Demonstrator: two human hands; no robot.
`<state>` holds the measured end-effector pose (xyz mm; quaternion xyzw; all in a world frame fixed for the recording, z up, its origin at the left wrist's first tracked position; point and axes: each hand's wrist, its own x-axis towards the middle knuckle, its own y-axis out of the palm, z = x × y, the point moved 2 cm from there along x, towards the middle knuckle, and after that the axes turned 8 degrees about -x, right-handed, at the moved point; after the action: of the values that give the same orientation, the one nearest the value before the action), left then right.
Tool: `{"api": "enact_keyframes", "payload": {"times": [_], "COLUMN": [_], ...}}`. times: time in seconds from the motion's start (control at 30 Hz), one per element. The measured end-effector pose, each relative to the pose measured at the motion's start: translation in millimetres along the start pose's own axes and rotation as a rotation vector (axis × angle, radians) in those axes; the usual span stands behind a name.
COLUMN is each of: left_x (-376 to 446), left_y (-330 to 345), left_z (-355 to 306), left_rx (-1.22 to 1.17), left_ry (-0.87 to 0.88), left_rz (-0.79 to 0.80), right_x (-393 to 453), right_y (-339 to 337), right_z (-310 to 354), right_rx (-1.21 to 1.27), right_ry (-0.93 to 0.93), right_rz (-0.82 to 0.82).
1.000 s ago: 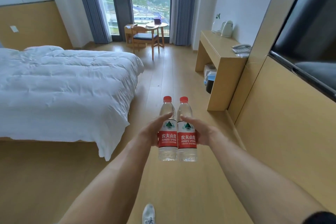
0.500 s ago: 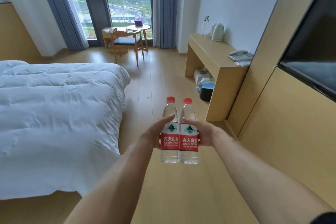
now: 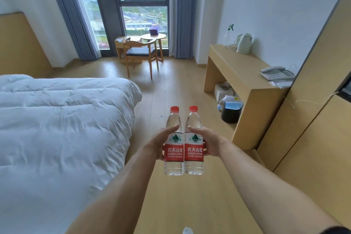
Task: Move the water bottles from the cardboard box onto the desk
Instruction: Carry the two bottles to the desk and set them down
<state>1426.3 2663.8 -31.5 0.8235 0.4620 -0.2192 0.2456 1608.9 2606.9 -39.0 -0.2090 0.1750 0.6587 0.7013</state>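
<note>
Currently, both arms are extended forward at chest height, each hand carrying one bottle. The left hand (image 3: 158,144) is curled around the left bottle (image 3: 173,150) at label level, thumb across the front; the right hand (image 3: 210,143) grips the right bottle (image 3: 194,150) the same way. Both bottles are upright, caps up, and pressed side by side so that they touch, which probably steadies the pair during carrying. They hang clear above the wooden floor (image 3: 180,89), between the bed (image 3: 62,119) on the left and the desk (image 3: 237,70) ahead on the right. The desk is not yet within reach. Its near end holds a telephone (image 3: 277,74) and its far end a kettle (image 3: 244,43), leaving bare surface between, the likely set-down zone. No cardboard box is in view.
</note>
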Motion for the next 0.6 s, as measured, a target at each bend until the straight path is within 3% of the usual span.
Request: {"api": "enact_keyframes", "payload": {"times": [0.3,0.6], "left_x": [130,235], "left_y": [-7,6], "left_z": [-120,-185], "left_rx": [-0.093,-0.083], "left_ry": [0.041,0.009], "left_rz": [-0.084,-0.078], "right_x": [146,233], "right_y": [-69,-122], "right_z": [100,144], "right_rx": [-0.022,-0.004], "right_ry": [-0.007,0.047], "right_rz": [0.06,0.033]}}
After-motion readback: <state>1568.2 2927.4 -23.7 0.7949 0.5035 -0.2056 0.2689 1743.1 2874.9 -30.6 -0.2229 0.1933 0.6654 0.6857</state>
